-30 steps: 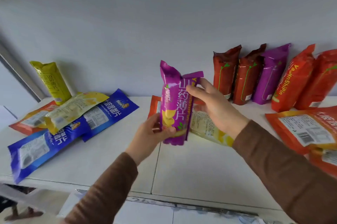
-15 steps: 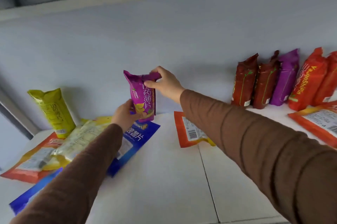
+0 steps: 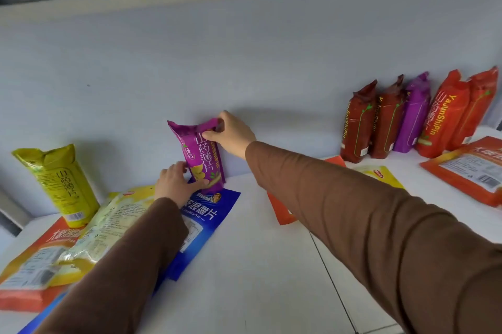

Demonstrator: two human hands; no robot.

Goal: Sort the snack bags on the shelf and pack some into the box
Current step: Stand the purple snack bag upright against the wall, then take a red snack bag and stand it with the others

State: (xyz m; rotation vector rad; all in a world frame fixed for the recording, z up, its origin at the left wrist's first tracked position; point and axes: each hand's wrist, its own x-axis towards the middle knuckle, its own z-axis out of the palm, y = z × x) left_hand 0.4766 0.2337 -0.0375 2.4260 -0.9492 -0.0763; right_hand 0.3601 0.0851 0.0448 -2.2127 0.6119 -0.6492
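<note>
I'm standing the purple bag point(image 3: 202, 155) against the shelf's point(image 3: 258, 265) back wall, right hand point(image 3: 231, 135) pinching its top, left hand point(image 3: 178, 184) gripping its base; next I must let go gently

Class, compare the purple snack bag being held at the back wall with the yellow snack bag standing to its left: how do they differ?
The purple snack bag is gripped by both the left hand and the right hand; the yellow snack bag stands untouched. The purple one's base meets a flat blue bag; the yellow one's meets flat orange and pale bags. Both stand upright by the wall.
</note>
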